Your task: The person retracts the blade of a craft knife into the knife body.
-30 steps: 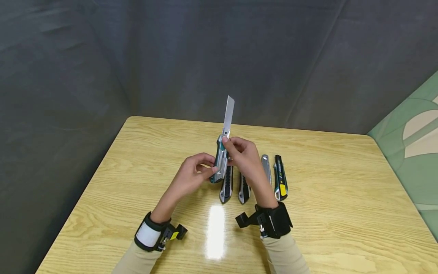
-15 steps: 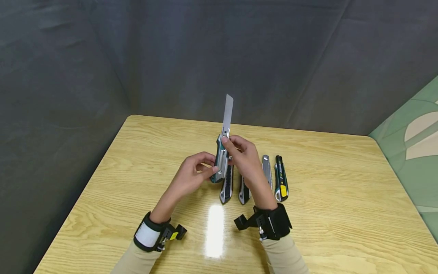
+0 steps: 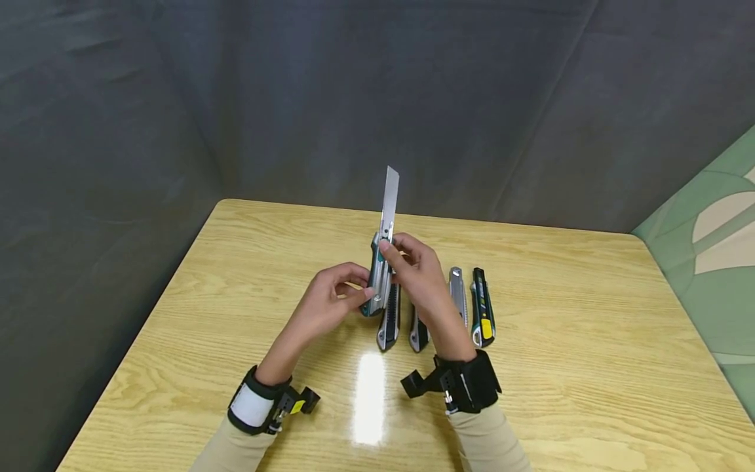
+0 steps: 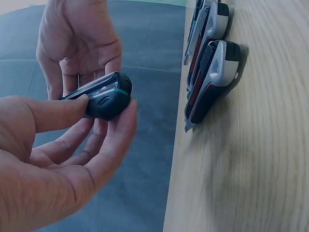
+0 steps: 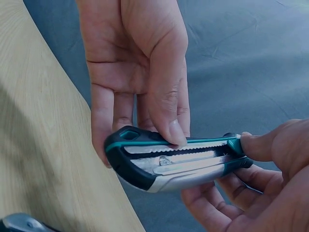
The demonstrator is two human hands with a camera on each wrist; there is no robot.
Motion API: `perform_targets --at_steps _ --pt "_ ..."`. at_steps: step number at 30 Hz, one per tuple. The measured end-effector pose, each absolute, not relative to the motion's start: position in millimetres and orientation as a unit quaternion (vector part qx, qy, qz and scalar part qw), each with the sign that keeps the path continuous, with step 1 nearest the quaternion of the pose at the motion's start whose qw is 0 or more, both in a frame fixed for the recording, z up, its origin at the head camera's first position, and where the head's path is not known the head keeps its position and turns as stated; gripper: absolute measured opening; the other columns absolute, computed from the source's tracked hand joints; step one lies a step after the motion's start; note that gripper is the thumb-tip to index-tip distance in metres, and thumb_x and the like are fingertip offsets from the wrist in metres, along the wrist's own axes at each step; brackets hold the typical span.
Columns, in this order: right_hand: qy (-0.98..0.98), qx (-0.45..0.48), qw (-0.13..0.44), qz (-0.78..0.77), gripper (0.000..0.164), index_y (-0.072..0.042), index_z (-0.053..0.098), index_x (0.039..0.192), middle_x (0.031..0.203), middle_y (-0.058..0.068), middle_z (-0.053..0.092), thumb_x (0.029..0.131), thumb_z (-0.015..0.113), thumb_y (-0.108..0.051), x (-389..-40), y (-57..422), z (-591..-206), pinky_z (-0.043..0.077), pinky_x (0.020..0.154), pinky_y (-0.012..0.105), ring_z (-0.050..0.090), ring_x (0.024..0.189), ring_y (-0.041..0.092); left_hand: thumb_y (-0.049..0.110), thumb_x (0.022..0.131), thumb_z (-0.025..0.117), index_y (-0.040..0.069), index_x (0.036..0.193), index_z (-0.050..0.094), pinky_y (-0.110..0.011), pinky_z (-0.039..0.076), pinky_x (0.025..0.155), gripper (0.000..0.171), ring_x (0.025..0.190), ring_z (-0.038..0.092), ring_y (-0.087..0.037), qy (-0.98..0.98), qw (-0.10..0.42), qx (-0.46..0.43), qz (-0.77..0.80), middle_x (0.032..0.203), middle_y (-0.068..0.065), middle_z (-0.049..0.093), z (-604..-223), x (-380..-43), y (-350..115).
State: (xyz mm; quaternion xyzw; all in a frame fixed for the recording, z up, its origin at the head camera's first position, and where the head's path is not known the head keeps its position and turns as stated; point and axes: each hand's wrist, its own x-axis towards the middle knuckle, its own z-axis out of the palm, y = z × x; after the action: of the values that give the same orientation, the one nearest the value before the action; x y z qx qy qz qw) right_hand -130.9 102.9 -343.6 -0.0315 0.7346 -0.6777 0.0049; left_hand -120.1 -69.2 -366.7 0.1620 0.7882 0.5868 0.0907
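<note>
In the head view a teal-and-silver utility knife [image 3: 379, 282] is held up over the table, tilted, its long blade [image 3: 390, 196] extended away from me. My left hand [image 3: 330, 295] pinches the rear end of its handle between thumb and fingers. Near the front of the handle, my right hand [image 3: 420, 269] grips it, thumb by the teal slider. The right wrist view shows the slotted metal track of the knife [image 5: 188, 164], with the blade hidden. In the left wrist view the dark rounded butt of the knife [image 4: 112, 104] faces the camera.
On the wooden table [image 3: 236, 262] lie two black-and-grey cutters, a left one [image 3: 388, 328] and a right one [image 3: 419, 334] partly behind my right hand. To their right are a silver cutter [image 3: 457, 292] and a dark cutter with a yellow part [image 3: 483, 308]. A dark curtain [image 3: 354, 98] hangs behind.
</note>
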Motion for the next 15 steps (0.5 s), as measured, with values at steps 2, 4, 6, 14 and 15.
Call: perform_targets --at_steps 2,4,6,14,15 --pt "0.734 -0.032 0.003 -0.678 0.031 -0.006 0.062 0.103 0.088 0.006 0.054 0.093 0.057 -0.035 -131.0 102.9 -344.4 0.056 0.069 0.036 0.055 0.081 0.021 0.013 0.087 0.066 0.010 0.103 0.065 -0.047 0.059 0.067 0.017 0.075 0.066 -0.020 0.785 0.093 0.162 0.590 0.097 -0.012 0.066 -362.1 -118.2 -68.7" --pt "0.735 -0.032 0.002 -0.677 0.029 -0.006 0.062 0.103 0.089 0.006 0.054 0.093 0.057 -0.034 -131.1 103.3 -344.9 0.056 0.069 0.036 0.056 0.082 0.021 0.010 0.087 0.065 0.005 0.104 0.064 -0.052 0.058 0.069 0.018 0.077 0.066 -0.025 0.782 0.097 0.164 0.593 0.098 -0.016 0.066 -352.2 -113.9 -67.8" --pt "0.733 -0.034 0.003 -0.679 0.029 -0.006 0.062 0.104 0.090 0.005 0.054 0.093 0.057 -0.032 -131.2 103.4 -345.6 0.055 0.068 0.034 0.056 0.083 0.021 0.009 0.087 0.065 0.003 0.105 0.064 -0.055 0.057 0.070 0.019 0.078 0.065 -0.027 0.780 0.100 0.164 0.595 0.099 -0.019 0.065 -347.9 -112.3 -67.7" --pt "0.729 -0.043 0.007 -0.683 0.029 -0.006 0.062 0.105 0.094 0.006 0.054 0.093 0.058 -0.032 -131.3 102.8 -346.9 0.054 0.066 0.031 0.055 0.082 0.021 0.013 0.087 0.066 0.010 0.105 0.064 -0.053 0.058 0.069 0.018 0.076 0.066 -0.019 0.781 0.101 0.163 0.595 0.098 -0.013 0.066 -366.5 -120.2 -70.7" --pt "0.729 -0.044 0.008 -0.683 0.029 -0.006 0.062 0.105 0.095 0.006 0.054 0.093 0.057 -0.032 -131.1 102.8 -346.8 0.054 0.066 0.031 0.055 0.082 0.021 0.014 0.087 0.066 0.010 0.105 0.064 -0.053 0.058 0.069 0.018 0.076 0.066 -0.019 0.780 0.101 0.162 0.596 0.099 -0.013 0.066 -366.4 -120.1 -70.8"
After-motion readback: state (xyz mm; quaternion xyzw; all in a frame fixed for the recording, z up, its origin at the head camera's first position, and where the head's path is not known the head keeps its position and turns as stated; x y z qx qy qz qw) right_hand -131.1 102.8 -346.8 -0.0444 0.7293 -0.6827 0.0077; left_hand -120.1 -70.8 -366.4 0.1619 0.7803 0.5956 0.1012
